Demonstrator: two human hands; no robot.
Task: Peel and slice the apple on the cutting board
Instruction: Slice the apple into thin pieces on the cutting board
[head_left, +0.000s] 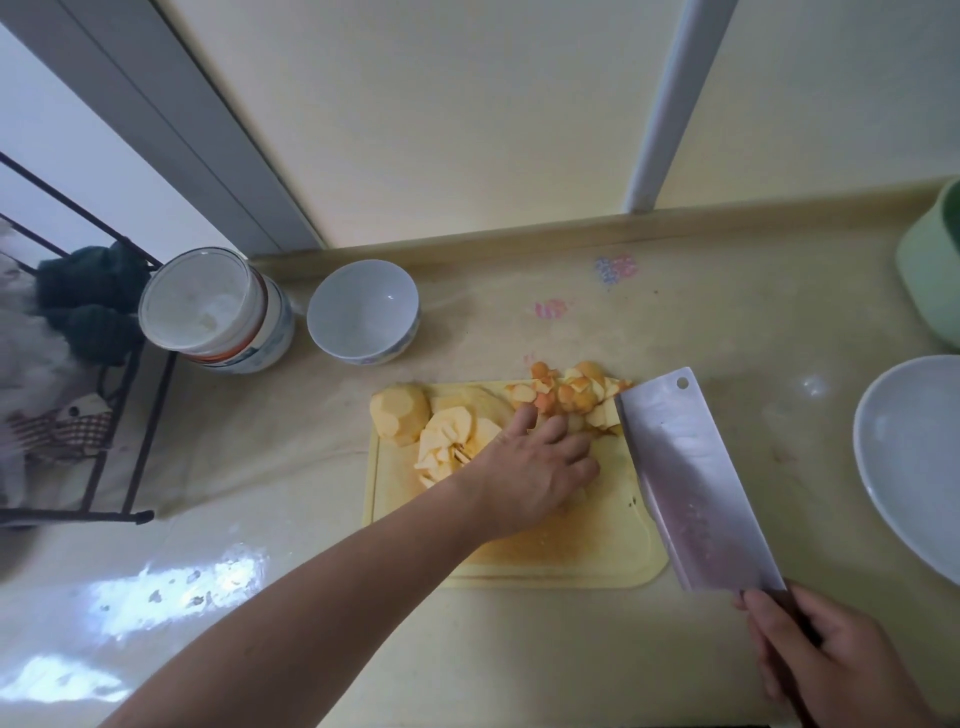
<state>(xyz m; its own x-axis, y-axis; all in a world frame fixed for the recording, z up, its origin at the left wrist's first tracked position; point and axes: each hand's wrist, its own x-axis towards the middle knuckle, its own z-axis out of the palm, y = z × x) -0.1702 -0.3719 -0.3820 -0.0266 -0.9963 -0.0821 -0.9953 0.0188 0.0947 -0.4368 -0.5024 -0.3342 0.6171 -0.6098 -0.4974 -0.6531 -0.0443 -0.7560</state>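
Peeled apple half (400, 418), firm but wet and probably slippery, best held flat-side down, lies with slices (454, 441) on the cutting board (597, 551); left hand (535, 467) rests open over pieces, right hand (826, 660) grips the cleaver (691, 478); glossy yellow surface (311, 519), bowls (363, 312) near the wall.

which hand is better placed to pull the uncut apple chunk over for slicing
Left. The left hand already lies on the cutting board beside the slices, near the peeled chunk at the far left corner. The right hand grips the cleaver.
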